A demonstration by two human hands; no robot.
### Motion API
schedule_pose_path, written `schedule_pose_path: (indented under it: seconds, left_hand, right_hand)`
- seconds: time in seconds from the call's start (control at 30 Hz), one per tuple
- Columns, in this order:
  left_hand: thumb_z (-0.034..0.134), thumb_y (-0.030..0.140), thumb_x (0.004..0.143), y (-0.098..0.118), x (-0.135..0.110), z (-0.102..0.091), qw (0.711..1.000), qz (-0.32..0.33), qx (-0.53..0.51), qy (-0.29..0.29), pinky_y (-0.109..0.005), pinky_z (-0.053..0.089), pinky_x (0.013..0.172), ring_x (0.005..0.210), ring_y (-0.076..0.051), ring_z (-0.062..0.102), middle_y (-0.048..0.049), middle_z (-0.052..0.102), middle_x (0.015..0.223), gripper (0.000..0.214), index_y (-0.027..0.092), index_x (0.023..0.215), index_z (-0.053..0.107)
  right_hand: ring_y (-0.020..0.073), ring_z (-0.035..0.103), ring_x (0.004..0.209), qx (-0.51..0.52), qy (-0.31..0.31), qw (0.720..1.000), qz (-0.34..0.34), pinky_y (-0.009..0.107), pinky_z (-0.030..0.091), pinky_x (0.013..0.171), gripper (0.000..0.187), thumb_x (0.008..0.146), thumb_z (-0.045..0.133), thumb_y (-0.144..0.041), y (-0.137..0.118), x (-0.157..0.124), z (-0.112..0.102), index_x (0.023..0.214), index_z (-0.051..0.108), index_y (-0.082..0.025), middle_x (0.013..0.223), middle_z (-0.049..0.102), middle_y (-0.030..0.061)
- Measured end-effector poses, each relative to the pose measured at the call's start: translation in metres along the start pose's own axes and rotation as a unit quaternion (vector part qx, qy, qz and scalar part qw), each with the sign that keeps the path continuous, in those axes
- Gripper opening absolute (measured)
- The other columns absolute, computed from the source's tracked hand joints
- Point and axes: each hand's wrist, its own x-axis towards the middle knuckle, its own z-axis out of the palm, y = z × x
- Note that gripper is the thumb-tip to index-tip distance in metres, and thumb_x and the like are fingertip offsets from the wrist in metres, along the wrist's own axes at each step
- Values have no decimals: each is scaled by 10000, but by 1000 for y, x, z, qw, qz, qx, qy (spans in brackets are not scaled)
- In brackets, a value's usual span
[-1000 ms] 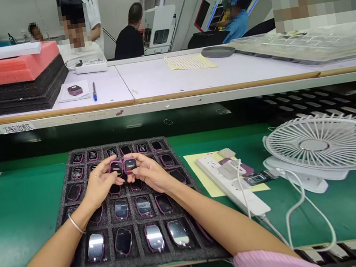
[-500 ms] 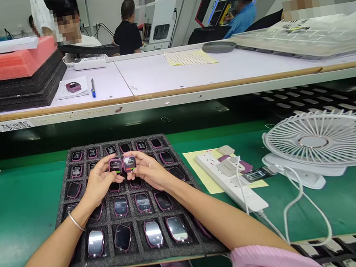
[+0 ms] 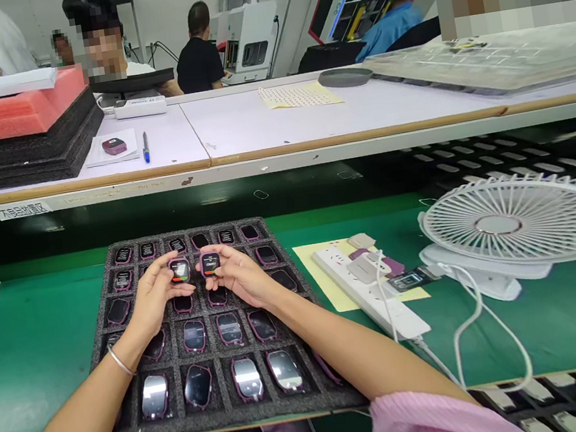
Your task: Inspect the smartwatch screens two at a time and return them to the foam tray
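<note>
My left hand point(image 3: 153, 299) is closed on a small purple smartwatch body point(image 3: 180, 270) with a lit screen. My right hand point(image 3: 240, 277) grips a second purple watch body point(image 3: 210, 263), also lit. Both are held side by side just above the upper middle of a black foam tray point(image 3: 102, 345). The tray's pockets hold several more purple watch bodies point(image 3: 193, 335), some with dark screens, and the front row point(image 3: 247, 379) glares. A thin bracelet circles my left wrist.
A white power strip point(image 3: 388, 306) with plugged adapters lies on a yellow sheet right of the tray. A white desk fan point(image 3: 517, 225) lies tilted farther right, its cable looping forward. A raised white shelf point(image 3: 307, 126) carries foam stacks point(image 3: 10, 135), a pen and one watch. Other people sit beyond it.
The two watch bodies have drawn slightly apart, the left one moving left. My head view has shifted a little; the hands stay over the same part of the tray.
</note>
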Motion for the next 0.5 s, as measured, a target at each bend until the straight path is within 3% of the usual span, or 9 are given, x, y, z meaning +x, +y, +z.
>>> schedule_pose_path:
  seconds: [0.5]
  left_hand:
    - [599, 295, 810, -4, 1, -2, 1000, -6, -18, -18, -321, 599, 690, 669, -162, 723, -27, 672, 895, 439, 168, 1231, 591]
  right_hand:
    - [144, 698, 674, -20, -11, 1000, -10, 293, 527, 658, 446, 684, 668, -124, 1, 0, 0, 1113, 597, -220, 984, 716, 18]
